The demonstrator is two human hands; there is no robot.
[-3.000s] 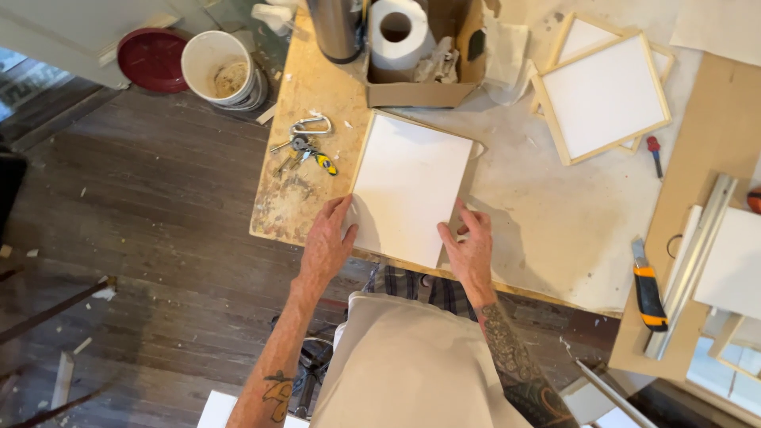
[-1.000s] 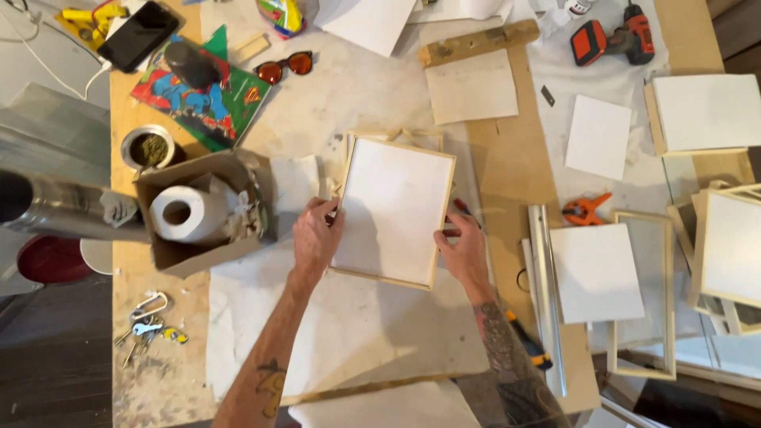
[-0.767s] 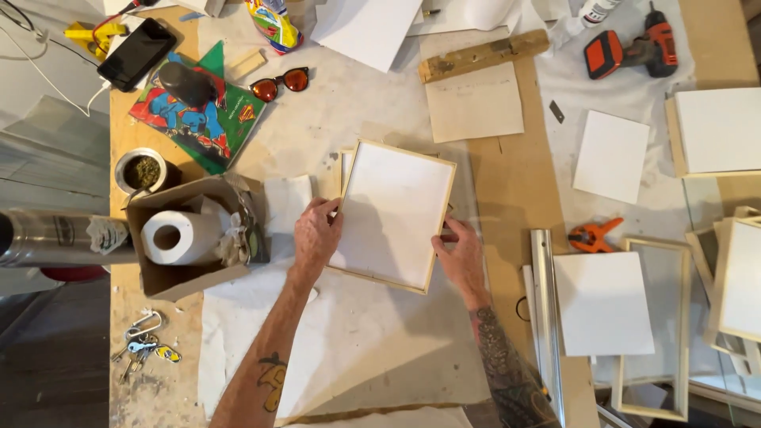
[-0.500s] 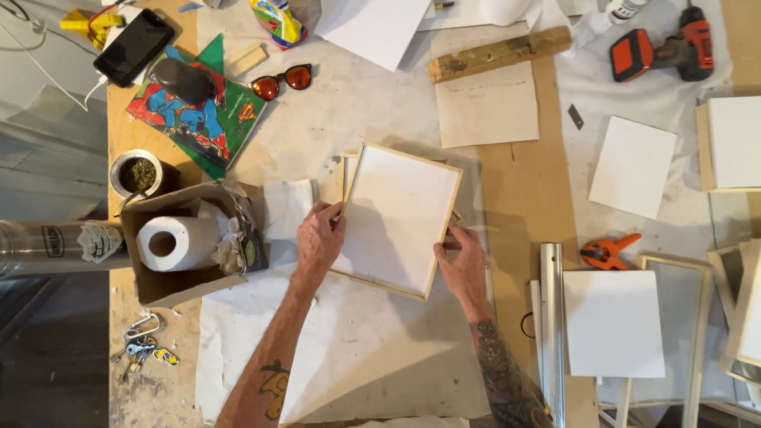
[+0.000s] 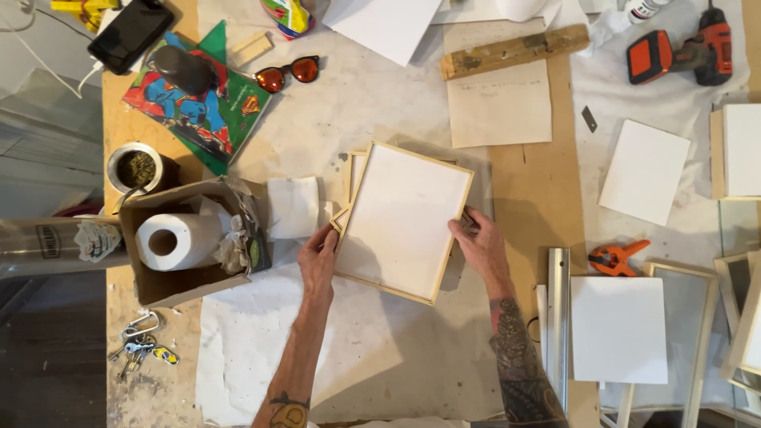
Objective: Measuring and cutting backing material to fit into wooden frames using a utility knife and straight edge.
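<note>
Hands [image 5: 400, 254] grip rectangular wood-framed white panel [image 5: 404, 219].

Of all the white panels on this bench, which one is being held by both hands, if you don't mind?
The wood-framed panel at the centre, gripped by the left hand and right hand; the others lie untouched.

Left hand [image 5: 319, 257] and right hand [image 5: 478, 244] reach forward, fingers curled, gripping.

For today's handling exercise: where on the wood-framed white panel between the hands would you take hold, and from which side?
Grip the framed panel by its two long wooden edges, coming in from left and right, as the left hand and right hand do. It lies flat on another frame, so the raised rim probably gives the fingers purchase.
</note>
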